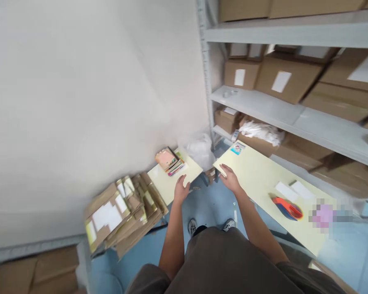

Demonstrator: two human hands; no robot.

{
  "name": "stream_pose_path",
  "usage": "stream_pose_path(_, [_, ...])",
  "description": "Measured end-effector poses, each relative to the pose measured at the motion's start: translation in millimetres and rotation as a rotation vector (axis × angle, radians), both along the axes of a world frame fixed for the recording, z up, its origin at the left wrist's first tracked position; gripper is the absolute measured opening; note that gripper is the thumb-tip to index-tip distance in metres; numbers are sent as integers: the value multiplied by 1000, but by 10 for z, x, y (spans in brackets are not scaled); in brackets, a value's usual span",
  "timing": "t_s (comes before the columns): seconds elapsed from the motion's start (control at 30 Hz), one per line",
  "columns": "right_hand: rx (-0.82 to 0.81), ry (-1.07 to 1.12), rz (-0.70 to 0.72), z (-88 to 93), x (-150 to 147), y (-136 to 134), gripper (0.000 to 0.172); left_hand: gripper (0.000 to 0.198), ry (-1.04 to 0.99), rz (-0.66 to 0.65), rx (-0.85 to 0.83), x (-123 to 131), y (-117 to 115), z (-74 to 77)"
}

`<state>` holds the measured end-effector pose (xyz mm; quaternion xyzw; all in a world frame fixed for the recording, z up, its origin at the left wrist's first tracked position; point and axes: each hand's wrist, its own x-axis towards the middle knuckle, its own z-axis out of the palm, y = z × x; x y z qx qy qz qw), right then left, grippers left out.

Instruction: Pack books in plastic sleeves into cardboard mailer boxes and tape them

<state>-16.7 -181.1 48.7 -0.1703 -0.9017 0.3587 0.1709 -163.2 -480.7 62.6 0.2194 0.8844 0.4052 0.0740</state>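
Note:
My left hand is held out in front of me with thumb and fingers apart, holding nothing. It is nearest to a small stack of books or booklets on the left pale tabletop. My right hand is also open and bare, by the near left corner of the right pale table. Whether its fingers touch the table edge I cannot tell. A small blue picture card lies beyond that hand. Farther right are an orange and dark blue looped object and white paper slips.
Flattened cardboard boxes are piled left of the books. A white plastic bag sits between the two tables. Grey metal shelving with cardboard boxes rises at right. A white wall stands ahead at left. A pixelated pink patch covers the right table's end.

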Motion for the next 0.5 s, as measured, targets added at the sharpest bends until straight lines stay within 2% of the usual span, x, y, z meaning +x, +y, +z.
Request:
stream_pose_path(0.1, [9, -13, 124, 27, -400, -559, 58, 50, -3, 122, 15, -65, -672, -13])
stream_pose_path(0.23, [22, -27, 285, 81, -882, -1373, 59, 51, -1, 223, 33, -157, -1498, -23])
stream_pose_path(0.4, [53, -48, 418, 70, -1401, -2598, 58, 54, 12, 327, 64, -333, -2603, -79])
stream_pose_path(0.5, [76, -61, 535, -7, -1686, -3335, 58, 52, 20, 464, 81, -412, -3305, -190])
